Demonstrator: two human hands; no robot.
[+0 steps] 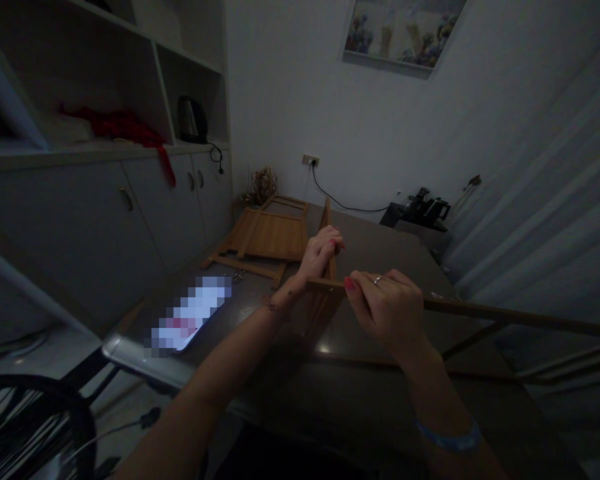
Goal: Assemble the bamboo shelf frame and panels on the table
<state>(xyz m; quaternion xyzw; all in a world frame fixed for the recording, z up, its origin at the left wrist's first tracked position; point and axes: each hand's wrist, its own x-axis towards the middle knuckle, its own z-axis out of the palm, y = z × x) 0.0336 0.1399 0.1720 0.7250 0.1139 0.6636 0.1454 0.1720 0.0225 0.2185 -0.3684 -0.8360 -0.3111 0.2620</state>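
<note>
My right hand (390, 310) is closed over the top bar of a wooden frame (467, 310), which stretches away to the right edge of the view. Beyond it, my left hand (323, 253) has its fingers wrapped round an upright wooden board (327, 212). The board and the near end of the bar come close together between my hands; whether they are joined cannot be made out. Flat wooden panels and slats (275, 233) lie on the table to the left of the board. Small metal hardware (237, 275) rests in front of them.
A lit phone-like screen (193, 317), blurred out, lies on the brown table (375, 250) near its left edge. Black appliances (425, 208) stand at the back right, with a cord to the wall socket (310, 161). A black chair (35, 427) is at lower left; cabinets (150, 193) line the left.
</note>
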